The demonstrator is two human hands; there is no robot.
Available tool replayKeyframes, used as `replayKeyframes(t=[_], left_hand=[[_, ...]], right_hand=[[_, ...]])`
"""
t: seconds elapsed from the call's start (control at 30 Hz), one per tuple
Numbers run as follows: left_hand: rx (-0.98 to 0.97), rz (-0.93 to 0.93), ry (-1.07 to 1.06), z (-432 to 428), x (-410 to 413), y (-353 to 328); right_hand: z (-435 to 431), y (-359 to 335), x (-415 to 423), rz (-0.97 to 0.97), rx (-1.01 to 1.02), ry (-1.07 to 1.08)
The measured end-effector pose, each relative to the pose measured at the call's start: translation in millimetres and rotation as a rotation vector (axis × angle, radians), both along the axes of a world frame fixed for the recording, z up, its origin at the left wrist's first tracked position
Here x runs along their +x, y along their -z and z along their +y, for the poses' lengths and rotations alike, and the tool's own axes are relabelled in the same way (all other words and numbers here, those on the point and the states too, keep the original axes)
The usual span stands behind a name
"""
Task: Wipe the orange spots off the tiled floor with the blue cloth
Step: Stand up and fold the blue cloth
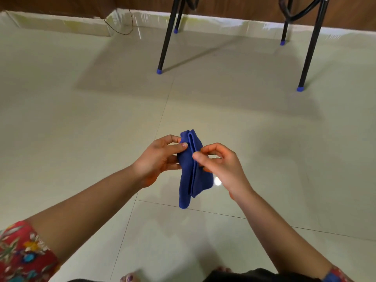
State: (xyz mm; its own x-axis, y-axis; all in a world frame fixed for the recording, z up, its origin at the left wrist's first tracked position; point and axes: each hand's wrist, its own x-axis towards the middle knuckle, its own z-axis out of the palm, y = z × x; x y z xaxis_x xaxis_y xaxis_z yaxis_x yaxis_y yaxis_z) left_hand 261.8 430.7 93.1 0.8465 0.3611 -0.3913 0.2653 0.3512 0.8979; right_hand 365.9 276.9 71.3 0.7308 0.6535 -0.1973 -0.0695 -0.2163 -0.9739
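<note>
Blue cloth (191, 171) held folded above the tiled floor (81, 123), gripped by both hands.

Red floral sleeve (22, 253) at 8 o'clock of the view. Left hand (157, 159) at the cloth's 9 o'clock, thumb and fingers pinching its upper edge. The cloth hangs in lengthwise folds just below view centre, its lower end loose and off the floor. Right hand (222, 165) at the cloth's 3 o'clock, thumb and forefinger closed on the middle fold, remaining fingers curled. Toes (127, 278) visible at 6 o'clock. Black metal legs (165, 39) with blue caps (159, 71) stand on the floor from 12 to 2 o'clock, well apart from the hands.
</note>
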Motion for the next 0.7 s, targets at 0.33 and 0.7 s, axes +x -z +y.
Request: replayKeyframes(t=[0.33,0.7], left_hand=[[0.487,0.279,-0.076,21.2,-9.1,17.3],[0.433,0.129,0.053,34.1,32.0,-5.0]], right_hand=[[12.1,-1.0,31.7,0.660,0.100,0.080],[37.3,-21.9,54.8,0.563,0.123,0.171]])
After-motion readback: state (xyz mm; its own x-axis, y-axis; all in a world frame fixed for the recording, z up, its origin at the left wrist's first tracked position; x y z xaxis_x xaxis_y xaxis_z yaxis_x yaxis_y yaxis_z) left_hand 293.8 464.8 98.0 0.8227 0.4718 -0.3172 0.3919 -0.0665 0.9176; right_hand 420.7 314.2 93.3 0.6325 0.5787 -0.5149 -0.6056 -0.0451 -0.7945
